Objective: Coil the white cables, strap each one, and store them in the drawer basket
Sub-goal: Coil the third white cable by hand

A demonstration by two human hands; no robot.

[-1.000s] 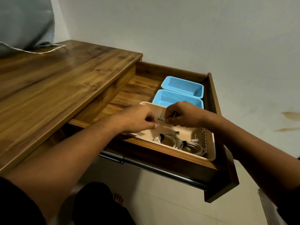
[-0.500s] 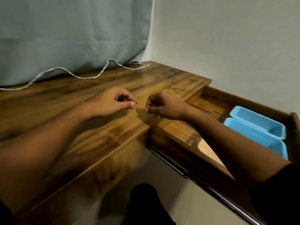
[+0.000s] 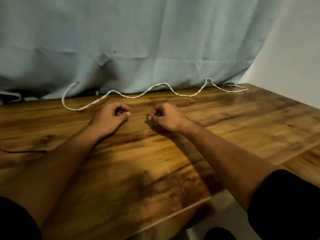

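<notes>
Left hand (image 3: pixel 110 116), right hand (image 3: pixel 164 116): both fisted, fingers curled in, thumb tip against forefinger, nothing visible held. Side by side, low over brown wood-grain desk top (image 3: pixel 138 161); contact with it unclear.

Long thin white cable (image 3: pixel 76 110) lies uncoiled in wavy line just beyond knuckles, along foot of pale blue-green fabric curtain (image 3: pixel 155 40), touching neither hand. Nearest bend sits just past left hand, so likely first pick-up point.

Thin black strip (image 3: pixel 26 151), perhaps strap, lies well left of left forearm. Coiling of this cable not yet begun.
</notes>
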